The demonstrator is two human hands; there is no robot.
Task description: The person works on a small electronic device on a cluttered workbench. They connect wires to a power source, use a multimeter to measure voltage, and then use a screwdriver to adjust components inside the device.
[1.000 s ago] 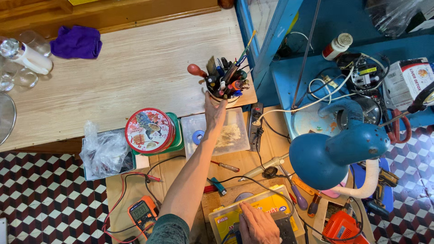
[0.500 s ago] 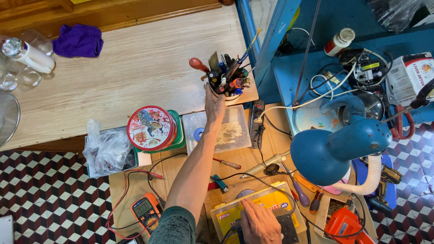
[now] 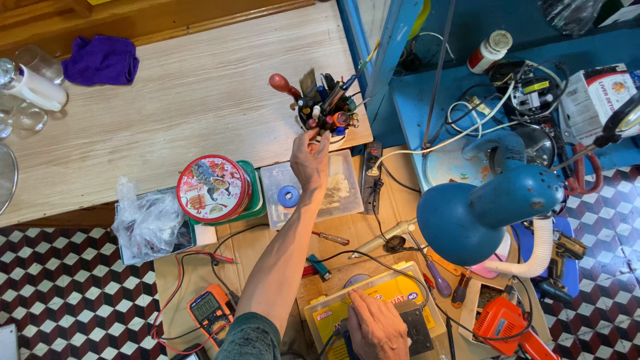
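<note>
**Left hand at the tool cup, right hand flat on the yellow case**

The fingers (image 3: 319,137) of the left hand (image 3: 309,160) are loosely spread and curled upward, their tips touching the lower rim of the white tool cup (image 3: 327,123); they close on nothing that I can make out. That cup stands at the near right corner of the pale wooden tabletop (image 3: 167,113), crammed with screwdrivers, pens and a brush, a red-handled tool (image 3: 283,85) leaning out to its left. The forearm stretches up across a lower cardboard-covered bench (image 3: 260,240).

The right hand (image 3: 375,327) lies palm down, fingers slightly apart, on a yellow-lidded clear case (image 3: 393,293) at the bench's near edge, covering a dark device (image 3: 415,327) there; whether it grips anything I cannot tell.

Just under the left wrist sits a clear plastic box (image 3: 333,190) holding a blue roll of tape (image 3: 288,196). To its left is a round red biscuit tin (image 3: 212,188) stacked on a green one, then a crumpled plastic bag (image 3: 150,220). An orange multimeter (image 3: 210,310) with red leads rests near the bench's front left corner. A blue desk lamp (image 3: 493,207) hangs over the right side.
</note>
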